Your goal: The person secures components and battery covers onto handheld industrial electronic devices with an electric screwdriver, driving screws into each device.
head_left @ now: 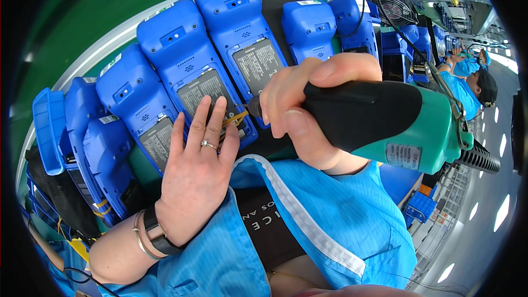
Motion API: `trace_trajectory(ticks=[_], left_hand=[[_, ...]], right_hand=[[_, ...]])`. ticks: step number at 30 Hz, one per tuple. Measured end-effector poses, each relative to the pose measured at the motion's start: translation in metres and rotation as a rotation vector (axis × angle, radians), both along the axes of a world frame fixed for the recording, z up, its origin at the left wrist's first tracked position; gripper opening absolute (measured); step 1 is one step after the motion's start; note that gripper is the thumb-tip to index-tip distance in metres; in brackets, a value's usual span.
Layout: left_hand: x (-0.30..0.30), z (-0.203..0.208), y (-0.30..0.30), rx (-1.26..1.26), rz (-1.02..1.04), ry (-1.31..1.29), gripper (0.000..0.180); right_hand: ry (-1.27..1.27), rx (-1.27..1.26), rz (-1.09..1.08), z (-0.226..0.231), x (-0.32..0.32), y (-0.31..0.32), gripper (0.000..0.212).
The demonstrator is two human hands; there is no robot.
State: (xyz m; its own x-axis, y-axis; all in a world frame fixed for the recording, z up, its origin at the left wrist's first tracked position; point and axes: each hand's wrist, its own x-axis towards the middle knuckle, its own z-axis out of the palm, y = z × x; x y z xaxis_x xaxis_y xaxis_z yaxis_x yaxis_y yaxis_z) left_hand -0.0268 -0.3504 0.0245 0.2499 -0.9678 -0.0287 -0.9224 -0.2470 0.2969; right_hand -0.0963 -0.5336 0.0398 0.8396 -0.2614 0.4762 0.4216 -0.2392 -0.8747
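My left hand [199, 151] lies with its fingers stretched out across the lower part of a blue handheld device [171, 34], over the edge of its dark battery [202, 91]. Gripped in my right hand [322, 110] is a green and black electric screwdriver [379, 118], held almost level. Its nose points left at the lower end of the same device. A thin yellow strip [236, 117] shows between that nose and my left fingertips; the exact contact is hidden.
More blue devices flank it: one on the left [129, 80], one on the right [231, 8], and several stacked at the far left [99, 143]. A cable [410, 38] runs to the screwdriver's rear. Co-workers in blue [461, 91] sit at the far right, beyond a fan [395, 5].
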Motion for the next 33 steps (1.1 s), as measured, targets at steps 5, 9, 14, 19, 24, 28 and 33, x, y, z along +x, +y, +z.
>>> trace_trajectory(ticks=[5,9,14,19,24,28,33], left_hand=[[0.001,0.0,0.001,0.011,-0.007,-0.008,0.031],[0.0,-0.002,0.002,-0.006,-0.004,-0.002,0.032],[0.002,0.002,0.003,0.042,-0.021,0.053,0.033],[0.001,0.001,0.002,0.018,-0.008,0.01,0.032],[0.001,0.001,0.001,0.013,-0.018,-0.031,0.031],[0.002,0.0,0.002,-0.018,0.017,0.024,0.028],[0.011,0.01,0.0,-0.057,0.067,0.213,0.028]], right_hand=[[-0.052,-0.028,0.089,-0.004,0.006,0.001,0.041],[-0.106,-0.056,0.177,-0.006,0.011,0.0,0.039],[-0.113,-0.092,0.213,-0.008,0.015,-0.001,0.035],[-0.103,-0.099,0.182,-0.004,0.013,-0.002,0.032],[-0.235,0.11,0.184,-0.01,0.014,0.002,0.033],[-0.182,0.207,0.116,0.0,0.003,0.007,0.036],[-0.127,0.32,0.012,0.016,-0.016,0.011,0.042]])
